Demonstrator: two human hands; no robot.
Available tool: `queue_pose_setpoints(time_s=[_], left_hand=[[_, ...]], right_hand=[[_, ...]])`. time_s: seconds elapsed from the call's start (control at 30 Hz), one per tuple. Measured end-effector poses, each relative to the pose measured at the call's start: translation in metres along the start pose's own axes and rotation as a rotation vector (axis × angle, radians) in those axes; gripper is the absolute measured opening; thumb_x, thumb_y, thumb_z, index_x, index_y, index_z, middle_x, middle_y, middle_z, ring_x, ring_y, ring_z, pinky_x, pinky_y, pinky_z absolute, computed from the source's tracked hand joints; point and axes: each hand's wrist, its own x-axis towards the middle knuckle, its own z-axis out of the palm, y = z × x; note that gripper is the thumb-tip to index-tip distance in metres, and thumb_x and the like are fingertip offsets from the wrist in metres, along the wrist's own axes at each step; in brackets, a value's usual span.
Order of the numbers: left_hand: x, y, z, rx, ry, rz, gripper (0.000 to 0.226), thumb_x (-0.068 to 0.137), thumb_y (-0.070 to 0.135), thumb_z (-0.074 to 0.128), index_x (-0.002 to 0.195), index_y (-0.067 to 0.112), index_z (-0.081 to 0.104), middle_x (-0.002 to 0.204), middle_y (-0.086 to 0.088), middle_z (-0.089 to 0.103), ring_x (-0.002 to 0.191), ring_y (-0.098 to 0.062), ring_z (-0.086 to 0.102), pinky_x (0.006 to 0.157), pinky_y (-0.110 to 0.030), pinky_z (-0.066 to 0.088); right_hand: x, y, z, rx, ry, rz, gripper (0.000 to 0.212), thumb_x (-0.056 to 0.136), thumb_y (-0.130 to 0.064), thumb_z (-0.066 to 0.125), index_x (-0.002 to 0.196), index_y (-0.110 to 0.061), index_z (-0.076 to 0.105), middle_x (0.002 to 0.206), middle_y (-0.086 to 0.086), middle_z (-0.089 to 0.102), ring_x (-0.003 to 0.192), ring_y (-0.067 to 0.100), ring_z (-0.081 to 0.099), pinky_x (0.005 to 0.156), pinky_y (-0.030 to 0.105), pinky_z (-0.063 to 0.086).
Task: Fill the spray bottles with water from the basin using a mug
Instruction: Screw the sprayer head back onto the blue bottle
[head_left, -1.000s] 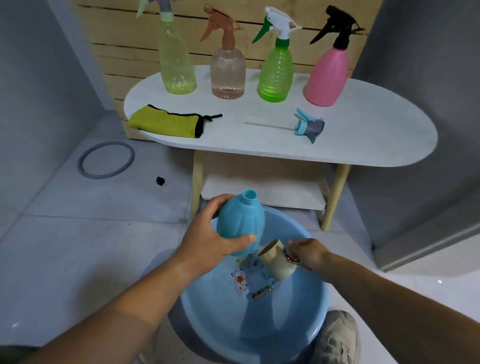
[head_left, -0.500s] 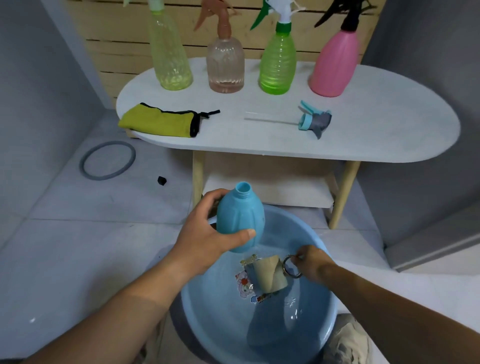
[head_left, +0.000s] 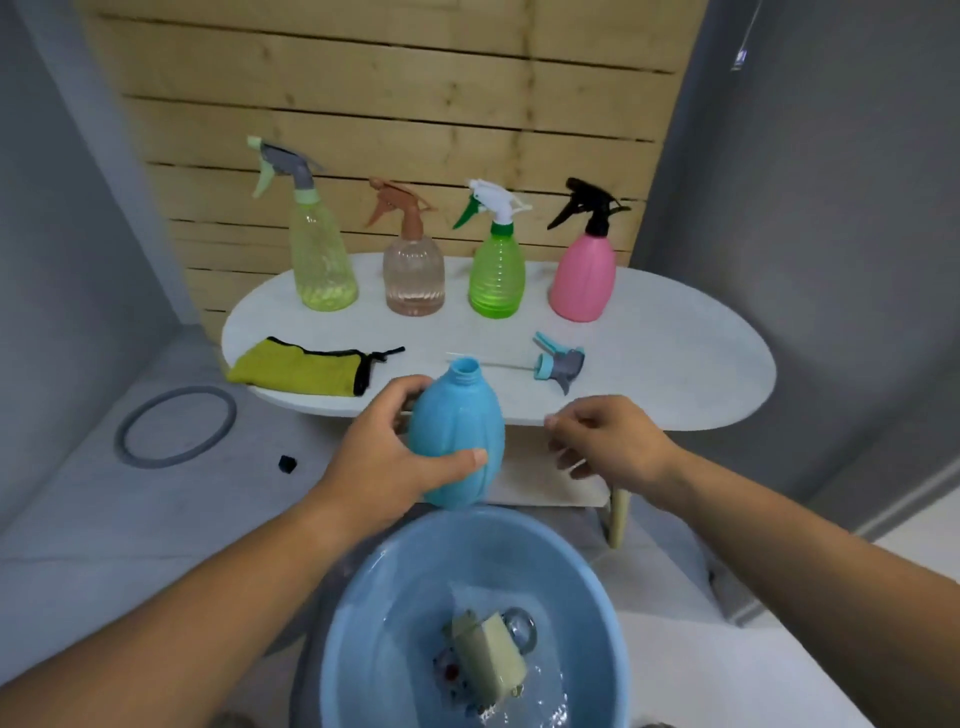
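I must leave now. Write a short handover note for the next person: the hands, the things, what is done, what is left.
Left hand holds the blue bottle, cap off, above the basin.
Right hand is empty and open, near the table edge.
The mug lies in the basin's water.
The blue bottle's spray head lies on the table.
Four capped bottles stand at the back.
Left: screw the spray head on; the fill level is not visible.

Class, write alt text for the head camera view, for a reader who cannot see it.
A left hand holds an uncapped, round blue plastic spray bottle above a blue basin of water where a cream mug lies; the right hand is empty. Four capped spray bottles stand on a white oval table behind.
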Motion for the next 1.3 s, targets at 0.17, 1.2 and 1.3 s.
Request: queue_pose_setpoints(time_s=[0.17,1.2,1.3], left_hand=[[0.036,0.018,-0.002,0.023,0.036,0.013,0.078,0.039,0.059,0.09,0.109,0.045,0.06,0.105,0.021,0.068,0.094,0.004,0.066,0.075,-0.02,0.056],[0.108,-0.009,0.018,-0.106,0.011,-0.013,0.072,0.043,0.051,0.093,0.107,0.055,0.059,0.107,0.028,0.067,0.101,0.003,0.066,0.075,-0.025,0.06],[0.109,-0.008,0.019,-0.121,-0.003,-0.018,0.073,0.044,0.051,0.093,0.108,0.056,0.06,0.106,0.029,0.067,0.099,0.005,0.065,0.07,-0.019,0.058]], right_hand=[[0.029,-0.036,-0.024,0.119,0.228,0.012,0.026,0.091,-0.027,0.069,0.086,-0.001,0.071,0.079,0.017,0.071,0.061,0.018,0.06,0.059,0.034,0.057],[0.106,-0.013,-0.04,-0.229,0.108,-0.163,0.036,0.058,-0.028,0.096,0.085,-0.022,0.074,0.098,-0.001,0.062,0.078,0.009,0.06,0.065,0.014,0.047],[0.099,-0.015,-0.045,0.016,0.109,-0.155,0.04,0.062,-0.011,0.093,0.093,-0.012,0.068,0.099,0.006,0.062,0.063,0.007,0.062,0.056,0.019,0.054]])
